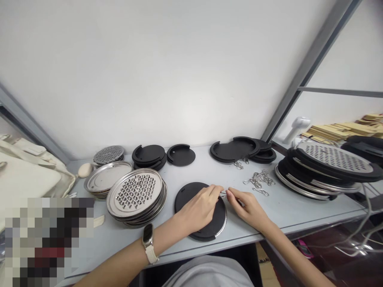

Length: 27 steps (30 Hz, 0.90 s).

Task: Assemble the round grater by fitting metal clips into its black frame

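Observation:
A round black plastic holder [189,199] with a metal rim along its right edge lies flat on the table in front of me. My left hand [205,205] lies across it, fingers bent and held together. Its fingertips are at the left end of a small metal wire pin [223,194]. At the right end of this pin, my right hand [245,205] pinches with thumb and forefinger, just beyond the holder's right edge. Fingers hide most of the pin. Similar wire pins [261,180] lie in a loose heap to the right.
Left are a stack of round metal grater plates [139,191], plain-topped discs [109,177] and a cream bag [26,171]. Black holders [149,153] stand along the wall. A pile of holders with grater plates [335,157] is at right, near a metal frame post [305,75].

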{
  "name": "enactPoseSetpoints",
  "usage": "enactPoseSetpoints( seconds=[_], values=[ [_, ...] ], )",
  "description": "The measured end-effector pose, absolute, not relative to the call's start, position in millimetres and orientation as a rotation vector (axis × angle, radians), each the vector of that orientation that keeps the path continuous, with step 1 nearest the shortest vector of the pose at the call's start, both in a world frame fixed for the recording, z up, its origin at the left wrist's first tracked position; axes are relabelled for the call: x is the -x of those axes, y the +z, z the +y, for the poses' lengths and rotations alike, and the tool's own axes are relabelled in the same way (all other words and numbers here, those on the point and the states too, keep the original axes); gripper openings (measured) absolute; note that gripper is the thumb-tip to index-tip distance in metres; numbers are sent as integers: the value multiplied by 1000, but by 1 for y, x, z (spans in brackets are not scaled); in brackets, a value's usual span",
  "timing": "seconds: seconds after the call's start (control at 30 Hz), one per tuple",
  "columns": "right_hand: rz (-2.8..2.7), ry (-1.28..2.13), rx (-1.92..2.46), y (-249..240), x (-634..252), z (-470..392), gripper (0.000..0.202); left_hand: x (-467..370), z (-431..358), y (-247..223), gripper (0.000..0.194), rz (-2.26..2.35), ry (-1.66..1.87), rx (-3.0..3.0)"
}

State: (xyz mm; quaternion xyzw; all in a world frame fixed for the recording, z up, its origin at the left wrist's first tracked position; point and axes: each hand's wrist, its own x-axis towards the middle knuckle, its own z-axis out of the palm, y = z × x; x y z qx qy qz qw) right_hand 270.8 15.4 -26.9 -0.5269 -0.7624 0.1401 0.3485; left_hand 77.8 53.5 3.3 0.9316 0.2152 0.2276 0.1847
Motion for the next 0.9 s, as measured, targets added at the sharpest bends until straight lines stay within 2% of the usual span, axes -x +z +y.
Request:
enactPoseSetpoints(
  seconds=[0.27,0.9],
  values=[
    [-2100,446,1399,-25,-269,17,31,-78,55,5,30,654,636,-2721],
    [-2130,409,1414,-27,-267,18,34,-78,52,9,24,722,639,-2769]
  ],
)
